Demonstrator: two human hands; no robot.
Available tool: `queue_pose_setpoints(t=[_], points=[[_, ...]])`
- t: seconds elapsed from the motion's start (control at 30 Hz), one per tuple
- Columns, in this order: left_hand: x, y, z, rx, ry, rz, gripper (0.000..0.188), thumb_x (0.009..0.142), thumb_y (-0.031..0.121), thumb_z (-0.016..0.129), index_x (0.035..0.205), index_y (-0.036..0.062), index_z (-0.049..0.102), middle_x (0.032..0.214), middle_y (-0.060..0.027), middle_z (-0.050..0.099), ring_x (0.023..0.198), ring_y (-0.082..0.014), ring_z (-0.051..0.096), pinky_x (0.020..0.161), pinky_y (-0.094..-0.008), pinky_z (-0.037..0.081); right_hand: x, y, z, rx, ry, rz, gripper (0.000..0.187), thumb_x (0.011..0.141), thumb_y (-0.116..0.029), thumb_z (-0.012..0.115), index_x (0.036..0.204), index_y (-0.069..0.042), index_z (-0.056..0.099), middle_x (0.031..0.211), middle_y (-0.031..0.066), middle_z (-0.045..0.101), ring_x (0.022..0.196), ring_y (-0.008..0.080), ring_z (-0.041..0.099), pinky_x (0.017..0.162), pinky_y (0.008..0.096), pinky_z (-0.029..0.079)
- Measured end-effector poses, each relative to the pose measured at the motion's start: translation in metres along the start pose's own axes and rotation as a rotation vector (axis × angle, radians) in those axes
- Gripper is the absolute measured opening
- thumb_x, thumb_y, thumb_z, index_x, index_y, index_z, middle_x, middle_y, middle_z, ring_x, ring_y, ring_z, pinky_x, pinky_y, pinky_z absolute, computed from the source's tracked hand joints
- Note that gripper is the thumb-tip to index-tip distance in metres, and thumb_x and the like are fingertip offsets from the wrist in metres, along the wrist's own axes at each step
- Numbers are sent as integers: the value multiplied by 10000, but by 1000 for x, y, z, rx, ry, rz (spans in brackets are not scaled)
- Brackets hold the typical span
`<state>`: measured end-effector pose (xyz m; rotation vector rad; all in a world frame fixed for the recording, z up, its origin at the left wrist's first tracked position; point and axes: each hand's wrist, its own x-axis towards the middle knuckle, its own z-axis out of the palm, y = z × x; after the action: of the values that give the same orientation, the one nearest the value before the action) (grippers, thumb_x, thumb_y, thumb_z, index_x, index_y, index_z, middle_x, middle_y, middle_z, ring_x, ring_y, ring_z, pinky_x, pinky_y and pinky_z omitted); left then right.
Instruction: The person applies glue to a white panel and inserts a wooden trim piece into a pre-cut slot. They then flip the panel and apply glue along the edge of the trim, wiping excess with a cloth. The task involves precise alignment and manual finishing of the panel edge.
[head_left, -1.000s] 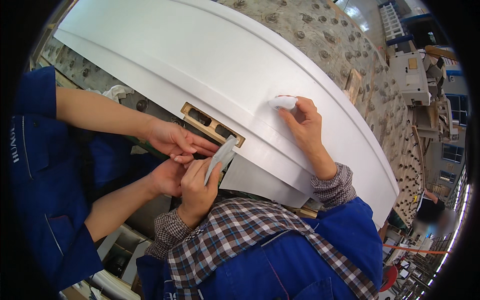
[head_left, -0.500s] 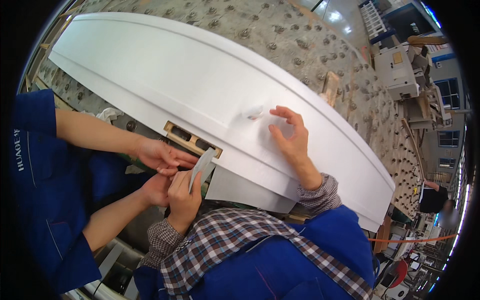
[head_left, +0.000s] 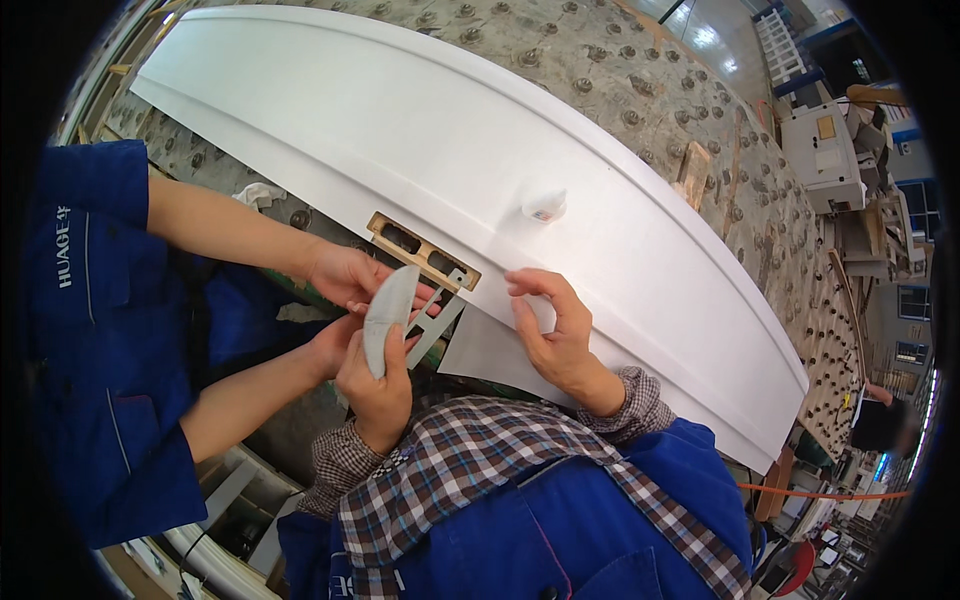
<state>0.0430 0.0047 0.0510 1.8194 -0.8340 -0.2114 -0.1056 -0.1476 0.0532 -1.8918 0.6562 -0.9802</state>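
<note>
My left hand (head_left: 378,392) is closed on a flat grey half-moon piece (head_left: 391,318), pinched at its lower end and held upright. Beyond it, a co-worker's hands (head_left: 345,285) are close by, next to a grey slotted metal plate (head_left: 433,326). The plate's upper end meets a wooden block (head_left: 424,250) with two openings, lying along the near edge of the long white panel (head_left: 330,120). Over the panel's near edge, my right hand (head_left: 558,335) is open and empty, its fingers curved and apart. Farther in, a small white bottle (head_left: 545,207) stands on the panel.
Under the panel stretches a worktable (head_left: 600,85) studded with roller balls. A wooden block (head_left: 692,170) lies past the panel's far edge, and a crumpled white cloth (head_left: 258,195) near its left edge. An orange hose (head_left: 820,493) runs at the right.
My right hand has drawn back from the bottle toward the panel's near edge. The half-moon piece has turned to show its broad face. The slotted plate has come into sight.
</note>
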Motion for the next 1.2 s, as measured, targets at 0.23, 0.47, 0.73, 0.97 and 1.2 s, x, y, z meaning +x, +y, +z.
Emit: queue_pose_setpoints(t=[0.23,0.47,0.73,0.97,1.2], points=[[-16,-3,-20,-212,99,-119,277,1000,145,540,1121,-94,612,868,-120,723,691,-114,657,525,-211,462,-60,12,-34,-335,-301,-389,407,770,-27,733,1159,-51,618,1137,121,635,948,254,621,773,353,482],[-20,-1,-18,-152,-31,-120,306,995,189,549,1102,-83,642,870,-112,737,672,-109,642,527,-228,465,-69,9,-20,-790,-516,-365,505,754,-162,672,1227,-5,587,1244,107,574,1028,246,555,847,357,449],[-27,6,-33,-66,138,9,229,925,142,646,989,-77,661,812,-168,666,710,-266,672,637,-368,507,-22,-15,-4,-475,-408,-472,376,725,-47,728,1093,-38,652,1097,92,667,896,268,623,741,372,494],[-37,17,-63,-150,491,78,269,910,124,623,1041,-111,640,907,-194,684,796,-251,685,698,-318,521,112,-39,155,-334,-400,-440,526,777,-140,737,1243,4,539,1193,186,615,1051,364,599,897,442,481],[-57,-36,-90,116,279,261,516,926,353,566,1229,-65,552,1081,-171,684,951,-285,682,777,-356,534,144,-3,238,110,-569,-162,1221,758,-446,815,1495,108,15,1377,407,395,1300,488,428,1085,453,363]])
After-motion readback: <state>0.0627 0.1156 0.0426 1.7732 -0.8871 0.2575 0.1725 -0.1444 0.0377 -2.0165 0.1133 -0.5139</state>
